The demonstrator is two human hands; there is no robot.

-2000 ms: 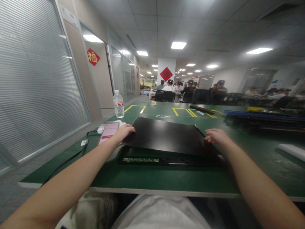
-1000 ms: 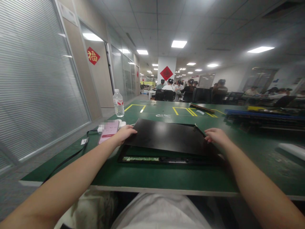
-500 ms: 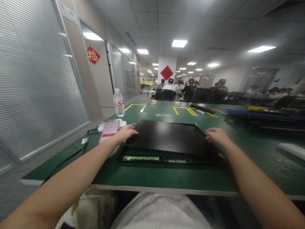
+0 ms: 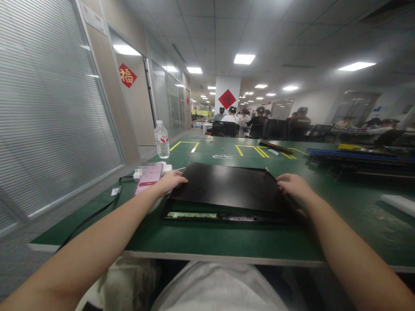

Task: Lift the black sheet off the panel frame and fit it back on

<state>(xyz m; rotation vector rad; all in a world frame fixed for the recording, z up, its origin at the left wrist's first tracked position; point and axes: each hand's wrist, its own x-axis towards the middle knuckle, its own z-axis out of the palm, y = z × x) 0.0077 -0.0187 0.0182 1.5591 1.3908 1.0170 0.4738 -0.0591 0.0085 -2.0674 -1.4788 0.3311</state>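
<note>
A thin, glossy black panel (image 4: 227,183) lies slightly tilted over a shallow black frame (image 4: 191,219) on the green table. Its near edge is raised off the frame, so a green circuit strip (image 4: 193,214) shows along the frame's front side. At the panel's left edge, my left hand (image 4: 171,181) is closed, thumb and fingers gripping the rim. My right hand (image 4: 293,186) pinches the opposite edge, near the far right corner; its lower fingers are partly hidden. Whether the right fingertips also touch the frame, I cannot tell.
Left of the panel are a phone (image 4: 149,179), a white plug (image 4: 166,167) and a black cable (image 4: 94,218). A water bottle (image 4: 161,140) stands farther back. Stacked dark bars (image 4: 356,162) and a white block (image 4: 398,204) lie on the right. Several people sit beyond the table.
My right hand has shifted slightly left along the panel's right edge, its fingers now closer against it. My left hand and the panel look nearly unmoved.
</note>
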